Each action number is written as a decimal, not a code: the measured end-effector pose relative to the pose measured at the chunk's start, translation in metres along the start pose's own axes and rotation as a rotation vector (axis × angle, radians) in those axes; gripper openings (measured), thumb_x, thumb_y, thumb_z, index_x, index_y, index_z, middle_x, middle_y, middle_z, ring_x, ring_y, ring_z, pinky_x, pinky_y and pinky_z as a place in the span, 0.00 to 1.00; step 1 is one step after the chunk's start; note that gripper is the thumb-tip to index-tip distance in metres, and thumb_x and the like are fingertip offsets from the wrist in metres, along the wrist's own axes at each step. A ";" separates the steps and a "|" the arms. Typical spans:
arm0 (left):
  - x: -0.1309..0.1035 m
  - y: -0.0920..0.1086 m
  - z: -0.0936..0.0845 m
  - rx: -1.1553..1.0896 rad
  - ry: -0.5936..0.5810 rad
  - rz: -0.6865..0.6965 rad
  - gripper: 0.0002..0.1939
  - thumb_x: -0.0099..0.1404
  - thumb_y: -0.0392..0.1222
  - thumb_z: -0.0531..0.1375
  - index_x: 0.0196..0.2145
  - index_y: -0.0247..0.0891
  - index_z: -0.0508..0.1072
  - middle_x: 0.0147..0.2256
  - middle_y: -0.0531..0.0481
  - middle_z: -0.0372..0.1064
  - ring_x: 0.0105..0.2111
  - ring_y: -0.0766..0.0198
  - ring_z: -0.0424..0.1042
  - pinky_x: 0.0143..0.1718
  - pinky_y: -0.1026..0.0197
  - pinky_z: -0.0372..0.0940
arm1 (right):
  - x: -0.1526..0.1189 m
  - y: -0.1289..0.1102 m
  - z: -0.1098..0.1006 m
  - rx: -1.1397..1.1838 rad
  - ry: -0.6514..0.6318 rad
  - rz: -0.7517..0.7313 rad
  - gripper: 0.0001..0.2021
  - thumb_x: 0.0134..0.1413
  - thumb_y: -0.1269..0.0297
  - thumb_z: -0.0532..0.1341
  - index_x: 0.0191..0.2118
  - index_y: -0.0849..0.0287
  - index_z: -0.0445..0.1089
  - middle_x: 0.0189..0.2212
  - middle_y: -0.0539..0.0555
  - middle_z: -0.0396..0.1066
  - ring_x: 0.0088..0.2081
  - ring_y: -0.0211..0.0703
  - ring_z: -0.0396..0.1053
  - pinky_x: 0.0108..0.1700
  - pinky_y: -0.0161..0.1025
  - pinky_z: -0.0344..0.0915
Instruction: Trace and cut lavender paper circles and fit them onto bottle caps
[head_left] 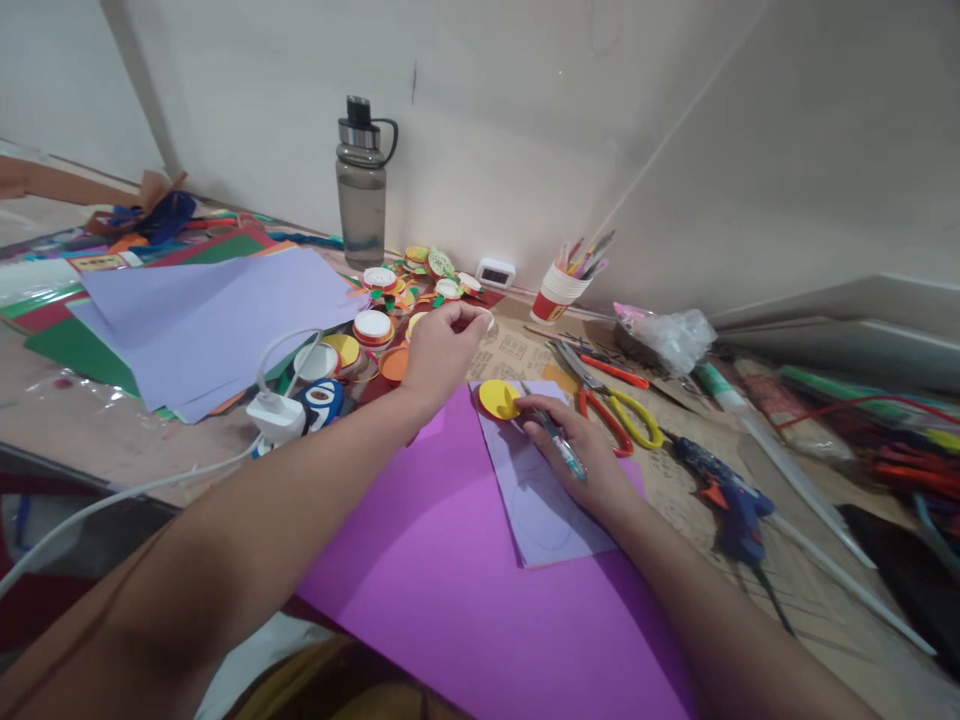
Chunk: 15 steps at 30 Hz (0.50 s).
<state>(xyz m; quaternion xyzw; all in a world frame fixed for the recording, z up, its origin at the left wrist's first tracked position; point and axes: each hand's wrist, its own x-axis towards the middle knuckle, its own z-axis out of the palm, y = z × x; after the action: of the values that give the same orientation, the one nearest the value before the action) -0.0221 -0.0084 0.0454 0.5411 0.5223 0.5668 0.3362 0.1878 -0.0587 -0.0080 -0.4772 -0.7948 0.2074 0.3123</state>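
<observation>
My left hand is raised over the far edge of a purple sheet. Its thumb and fingers are pinched together; a small pale bit shows by the fingertips, too little to name. In my right hand a clear pen is gripped. Those fingers are at the edge of a yellow paper disc with a red rim. Beneath the disc is a lilac paper piece with faint drawn curves, lying on the purple sheet.
Stacked paper discs, a water bottle and lilac sheets stand or lie left. Scissors and a glue gun lie right. Behind are a cup of pens and a charger is front left.
</observation>
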 end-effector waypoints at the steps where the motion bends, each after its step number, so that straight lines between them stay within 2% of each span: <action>1: 0.000 0.001 0.000 -0.031 0.011 -0.002 0.08 0.64 0.44 0.61 0.30 0.38 0.75 0.30 0.52 0.75 0.32 0.66 0.71 0.37 0.62 0.65 | 0.000 0.000 0.000 -0.004 -0.002 0.003 0.15 0.65 0.55 0.57 0.51 0.54 0.72 0.50 0.58 0.76 0.51 0.54 0.74 0.54 0.53 0.69; 6: 0.004 0.014 -0.005 -0.276 0.148 -0.015 0.09 0.68 0.46 0.59 0.38 0.40 0.76 0.38 0.49 0.78 0.39 0.65 0.74 0.40 0.62 0.67 | -0.001 0.001 -0.002 -0.023 -0.013 0.008 0.16 0.65 0.55 0.57 0.53 0.54 0.72 0.52 0.59 0.75 0.52 0.54 0.74 0.55 0.53 0.69; 9: 0.003 0.025 -0.009 -0.355 0.198 -0.027 0.12 0.68 0.50 0.60 0.43 0.41 0.76 0.38 0.48 0.78 0.40 0.63 0.74 0.39 0.61 0.67 | -0.003 0.002 -0.002 -0.049 -0.020 0.020 0.16 0.65 0.55 0.57 0.54 0.54 0.71 0.51 0.59 0.75 0.52 0.54 0.74 0.55 0.52 0.69; 15: -0.001 0.034 -0.014 -0.391 0.200 -0.068 0.10 0.70 0.47 0.58 0.39 0.40 0.75 0.38 0.49 0.77 0.40 0.65 0.75 0.39 0.62 0.67 | -0.004 0.004 -0.001 -0.057 -0.020 0.025 0.16 0.65 0.55 0.58 0.53 0.54 0.71 0.51 0.59 0.76 0.52 0.54 0.74 0.55 0.52 0.69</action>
<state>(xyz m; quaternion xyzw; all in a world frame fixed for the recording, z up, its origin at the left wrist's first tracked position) -0.0286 -0.0206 0.0797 0.3890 0.4513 0.6964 0.4002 0.1929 -0.0604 -0.0112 -0.4940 -0.7973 0.1931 0.2881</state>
